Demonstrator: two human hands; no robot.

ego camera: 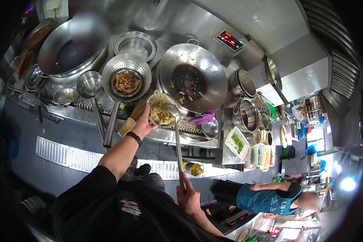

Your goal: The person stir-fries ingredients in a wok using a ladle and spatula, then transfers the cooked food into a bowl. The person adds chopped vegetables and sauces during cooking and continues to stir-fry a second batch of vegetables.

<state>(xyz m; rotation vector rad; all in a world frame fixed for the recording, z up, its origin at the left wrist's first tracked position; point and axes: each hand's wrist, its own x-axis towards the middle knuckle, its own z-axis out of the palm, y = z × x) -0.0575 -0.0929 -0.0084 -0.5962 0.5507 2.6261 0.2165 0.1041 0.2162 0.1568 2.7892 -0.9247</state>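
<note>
My left hand (143, 121), with a black band at the wrist, holds a round bowl (162, 124) filled with cooked food (159, 113) beside the near left rim of a large wok (213, 69). My right hand (189, 195) grips the long handle of a metal ladle (178, 145), whose head rests on the food in the bowl. Scraps of food and oily residue lie in the wok. A purple cloth (203, 118) is wrapped at the wok's near edge. Left of the bowl, a perforated strainer (127, 62) carries a small metal bowl of browned food (127, 82).
A second wok (51, 57) and an empty ladle (89, 84) are at the left. Metal pots (245, 116) and a white tub of chopped greens (237, 142) stand right. An oil bottle (193, 168) is below the counter. A person in a blue apron (260, 198) stands at lower right.
</note>
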